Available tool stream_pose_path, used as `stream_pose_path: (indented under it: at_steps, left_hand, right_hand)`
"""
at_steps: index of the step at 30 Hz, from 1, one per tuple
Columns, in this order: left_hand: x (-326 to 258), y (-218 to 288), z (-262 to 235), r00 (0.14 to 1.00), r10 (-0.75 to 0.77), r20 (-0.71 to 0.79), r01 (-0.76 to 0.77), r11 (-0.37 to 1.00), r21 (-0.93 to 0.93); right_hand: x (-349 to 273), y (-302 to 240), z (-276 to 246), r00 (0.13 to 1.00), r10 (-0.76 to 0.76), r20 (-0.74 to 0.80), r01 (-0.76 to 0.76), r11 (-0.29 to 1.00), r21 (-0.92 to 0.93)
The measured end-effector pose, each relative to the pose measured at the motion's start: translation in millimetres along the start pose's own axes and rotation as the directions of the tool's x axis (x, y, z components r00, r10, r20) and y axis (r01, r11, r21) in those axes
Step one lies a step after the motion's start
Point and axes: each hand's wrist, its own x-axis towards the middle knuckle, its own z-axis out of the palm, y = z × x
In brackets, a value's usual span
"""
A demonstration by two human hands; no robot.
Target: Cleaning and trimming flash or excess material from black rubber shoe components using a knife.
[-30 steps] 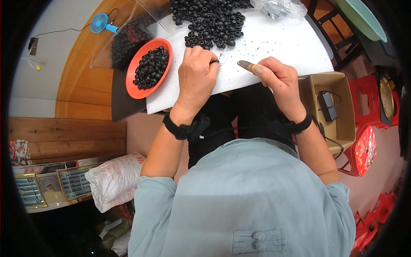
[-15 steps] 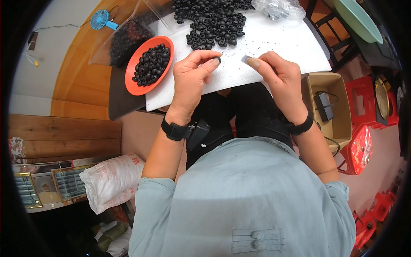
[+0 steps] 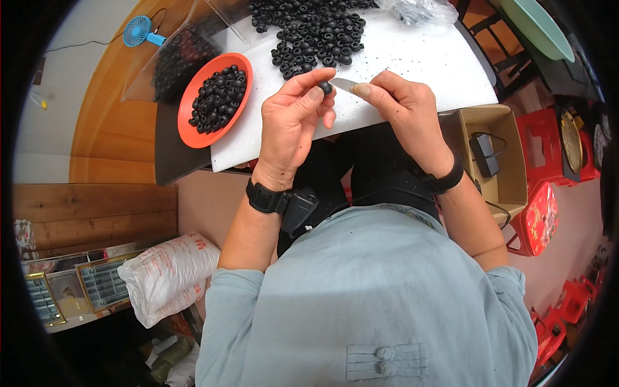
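Note:
Between the thumb and fingers of my left hand point(image 3: 291, 113) is a small round black piece point(image 3: 325, 88), like a bead with a hole. My right hand point(image 3: 407, 111) pinches a short flat metal blade point(image 3: 343, 84), its tip at or very near the black piece. Beyond my hands, a heap of similar black pieces point(image 3: 316, 40) lies on the white foam sheet point(image 3: 425, 61). To the left, an orange-red bowl point(image 3: 187, 103) holds more of these black pieces point(image 3: 220, 100).
A clear bin point(image 3: 184, 61) with black pieces stands behind the bowl, near a blue fan point(image 3: 138, 31). Clear plastic bags point(image 3: 422, 11) lie at the sheet's far right. Right of my knees is a cardboard box point(image 3: 509, 129) with a black adapter point(image 3: 485, 155). Dark crumbs dot the sheet.
My right hand has moved left, bringing the blade up to the black piece. My left hand has turned slightly, so more of that piece shows. The whole view has shifted a little.

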Motion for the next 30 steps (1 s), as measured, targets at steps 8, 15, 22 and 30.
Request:
stream_pose_path:
  at_steps: [8, 15, 22, 30]
  left_hand:
    - [-4.0, -0.4, 3.1, 1.0, 0.017, 0.01, -0.018, 0.999, 0.05]
    - [-4.7, -2.8, 2.2, 0.999, 0.035, 0.002, -0.035, 0.996, 0.085]
    - [-6.6, -4.4, 4.5, 0.999, 0.05, -0.02, -0.048, 0.993, 0.104]
    - [-6.6, -5.5, 8.5, 0.996, 0.09, -0.022, -0.086, 0.987, 0.137]
  right_hand:
    - [-1.1, -5.6, 0.6, 0.998, -0.059, -0.015, 0.056, 0.99, -0.132]
    - [-2.8, -3.4, 1.7, 0.996, -0.088, -0.015, 0.085, 0.987, -0.136]
    - [-4.4, -3.8, 3.5, 0.993, -0.114, -0.025, 0.106, 0.974, -0.2]
    - [-4.7, -1.1, 4.9, 0.989, -0.135, -0.052, 0.125, 0.977, -0.171]
